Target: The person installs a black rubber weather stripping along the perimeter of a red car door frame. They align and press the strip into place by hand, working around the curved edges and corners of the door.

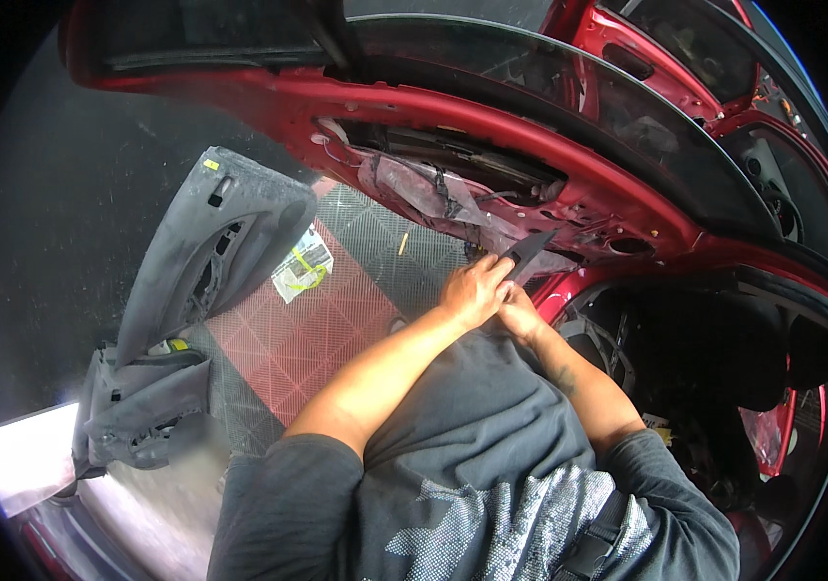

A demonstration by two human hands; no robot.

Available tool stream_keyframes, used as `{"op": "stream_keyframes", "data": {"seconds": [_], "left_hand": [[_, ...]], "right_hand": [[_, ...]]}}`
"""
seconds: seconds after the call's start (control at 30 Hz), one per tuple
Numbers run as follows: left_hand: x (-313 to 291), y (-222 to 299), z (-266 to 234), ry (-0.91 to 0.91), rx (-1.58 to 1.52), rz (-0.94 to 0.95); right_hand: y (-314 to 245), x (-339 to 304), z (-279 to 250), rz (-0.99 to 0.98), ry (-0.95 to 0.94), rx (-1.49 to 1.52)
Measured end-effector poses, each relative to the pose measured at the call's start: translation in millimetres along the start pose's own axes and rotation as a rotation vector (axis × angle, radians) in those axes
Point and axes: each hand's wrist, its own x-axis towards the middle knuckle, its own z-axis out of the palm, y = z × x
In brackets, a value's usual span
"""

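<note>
In front of my chest, both hands are together beside the open red car door point(433, 111), whose inner metal is bare. My left hand point(477, 290) grips a dark, pointed trim piece point(531, 251) with its tip toward the door. Just to the right, my right hand point(520, 311) has its fingers curled against the lower end of the same piece. My fingers partly hide that end. Loose clear plastic film point(419, 187) and wiring hang on the door's inner side, past my hands.
A grey door panel point(211, 237) leans at a dark wall on the left, with another dark panel point(148, 407) below it. A printed sheet point(305, 263) and a small yellow strip point(403, 244) lie on the red and grey floor tiles point(288, 339). The car's dark interior point(705, 339) opens at right.
</note>
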Motion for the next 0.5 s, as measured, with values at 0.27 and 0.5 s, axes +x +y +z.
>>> {"op": "stream_keyframes", "data": {"seconds": [0.27, 0.5], "left_hand": [[0.1, -0.3, 1.4, -0.045, 0.041, -0.019], [-0.1, -1.5, -0.2, -0.018, -0.010, -0.002]], "right_hand": [[-12.6, -2.7, 0.6, -0.050, -0.055, -0.033], [-13.4, -4.2, 4.8, -0.022, -0.004, -0.008]]}}
